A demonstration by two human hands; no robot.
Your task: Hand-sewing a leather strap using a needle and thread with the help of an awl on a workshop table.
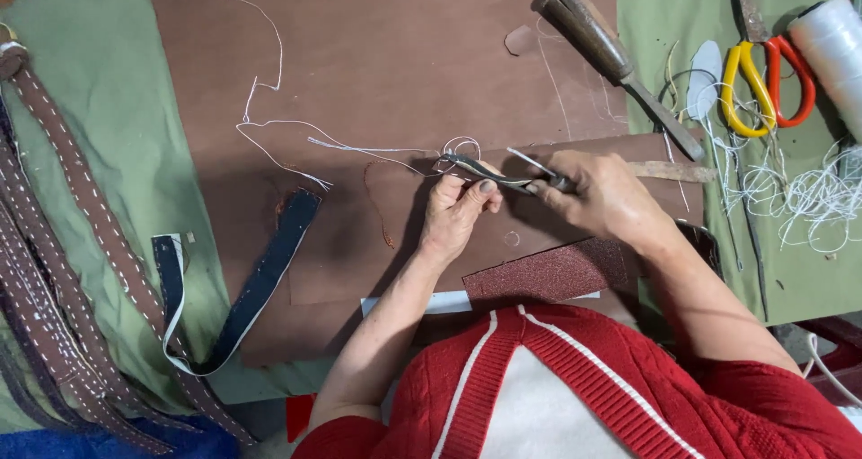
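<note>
At the middle of the worktop (pixel 99 109), over a brown leather sheet (pixel 386 55), the two hands meet on one narrow dark strap end (pixel 480 168). The left hand (pixel 458 209) is closed, pinching the strap between thumb and fingertips. The right hand (pixel 603 194) is closed around a slim metal tool (pixel 532 163), whose tip lies against the strap; whether it is an awl or a needle is hard to make out, since the fingers hide its handle. White thread (pixel 269 122) trails from the strap leftward across the leather in loose loops.

No box, tray or other container shows; everything lies loose on the green cloth that covers the worktop.

One long dark blue strap (pixel 260 279) with a pale lining curls left of the left forearm. Several brown stitched straps (pixel 63 270), at least three, run down the left edge and are cut off by the frame. One wooden-handled tool (pixel 597 41) lies top right, its blade reaching toward one pair of orange-and-yellow scissors (pixel 763 77). One white thread spool (pixel 831 41) is cut off at the right edge, with a tangle of thread scraps (pixel 804 198) below it. One piece of reddish sandpaper (pixel 552 275) lies partly under the right forearm, near the red sweater (pixel 575 387).
</note>
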